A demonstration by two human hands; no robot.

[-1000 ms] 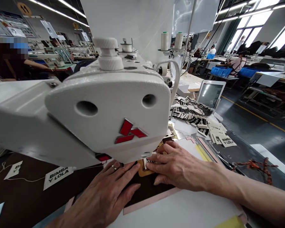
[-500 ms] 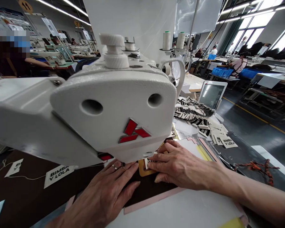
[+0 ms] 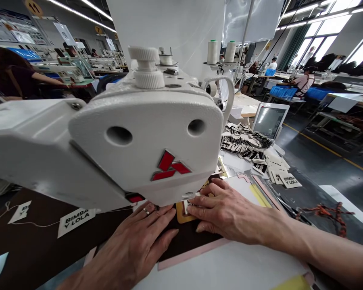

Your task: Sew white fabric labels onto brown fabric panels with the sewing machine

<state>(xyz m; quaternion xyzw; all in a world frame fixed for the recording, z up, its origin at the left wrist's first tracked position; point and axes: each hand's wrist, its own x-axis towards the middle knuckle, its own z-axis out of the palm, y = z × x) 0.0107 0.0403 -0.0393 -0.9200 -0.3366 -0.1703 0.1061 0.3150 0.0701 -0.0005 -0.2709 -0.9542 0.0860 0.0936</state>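
A white sewing machine head with a red three-part emblem fills the middle of the view. Below it, my left hand lies flat with fingers stretched on dark brown fabric; some fingertips are hidden under the machine. My right hand rests its spread fingers on a white label that sits in a yellow frame. The needle area is hidden behind the machine head. To the left, a white label printed BIMBA Y LOLA lies on the fabric, with a thread running from it to another label.
At right are a heap of black and white labels, loose white labels, scissors and orange-black cord. A display screen and thread cones stand behind. Co-workers sit at other machines, one at far left.
Both hands stay in almost the same place on the work. The view shifts very slightly; nothing is taken up or let go.
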